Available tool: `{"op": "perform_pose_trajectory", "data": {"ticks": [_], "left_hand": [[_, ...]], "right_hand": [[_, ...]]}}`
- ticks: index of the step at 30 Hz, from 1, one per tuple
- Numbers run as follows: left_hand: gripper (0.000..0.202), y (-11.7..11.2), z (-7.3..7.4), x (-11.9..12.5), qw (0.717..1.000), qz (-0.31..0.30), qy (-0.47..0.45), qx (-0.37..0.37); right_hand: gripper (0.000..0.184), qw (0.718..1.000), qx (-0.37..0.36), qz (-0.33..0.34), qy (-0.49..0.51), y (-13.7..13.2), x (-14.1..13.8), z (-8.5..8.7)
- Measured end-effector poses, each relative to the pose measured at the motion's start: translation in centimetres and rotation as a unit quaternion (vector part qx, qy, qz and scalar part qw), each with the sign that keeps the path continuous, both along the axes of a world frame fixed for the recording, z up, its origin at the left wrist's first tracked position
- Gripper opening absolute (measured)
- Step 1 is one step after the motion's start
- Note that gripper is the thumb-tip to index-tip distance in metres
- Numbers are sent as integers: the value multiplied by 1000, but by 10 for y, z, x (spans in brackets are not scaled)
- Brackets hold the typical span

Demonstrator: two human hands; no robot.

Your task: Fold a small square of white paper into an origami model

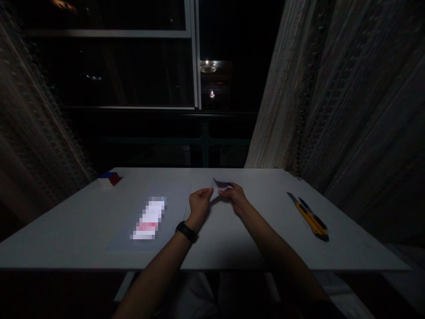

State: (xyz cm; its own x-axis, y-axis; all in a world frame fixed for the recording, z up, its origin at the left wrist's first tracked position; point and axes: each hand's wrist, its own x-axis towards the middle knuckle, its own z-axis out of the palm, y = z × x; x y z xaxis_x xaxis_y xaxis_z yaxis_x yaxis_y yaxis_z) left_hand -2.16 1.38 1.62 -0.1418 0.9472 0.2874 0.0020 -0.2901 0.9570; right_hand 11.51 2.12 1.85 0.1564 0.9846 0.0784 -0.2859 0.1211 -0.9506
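Observation:
A small piece of folded white paper (219, 184) is held up between my two hands, a little above the far middle of the table. My left hand (200, 200) pinches its left edge between thumb and fingers; a dark watch is on that wrist. On the other side, my right hand (236, 196) grips the paper's right part, with the thumb in front and the fingers partly hidden behind it. The paper has a raised flap, and its inner face is in shadow.
On the white table (265, 248), a lit phone (149, 219) with a blurred screen lies on a large paper sheet (179, 199). A colour cube (109, 179) sits at the far left. A yellow utility knife (310, 219) and a dark pen (312, 212) lie right. Curtains (275, 88) flank the dark window.

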Motion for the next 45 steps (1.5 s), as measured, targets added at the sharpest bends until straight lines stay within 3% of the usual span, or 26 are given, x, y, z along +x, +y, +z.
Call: {"op": "perform_pose_trajectory", "data": {"ticks": [8,14,30,36,45], "left_hand": [[34,1,-2,0,1000,8,14,-2],[33,2,-3,0,1000,12,-7,-17],[32,1,0,0,999,2,-22,-26],[31,-4,5,3,997,-32,-57,-45],[28,-4,-2,0,991,-87,-55,-92]], "right_hand": [[42,1000,-11,16,20,1,1,-1],[44,998,-32,-24,54,6,6,-4],[41,995,-54,-30,73,4,8,2],[39,997,-23,-72,34,7,11,3],[37,999,12,-34,7,5,8,0]]}}
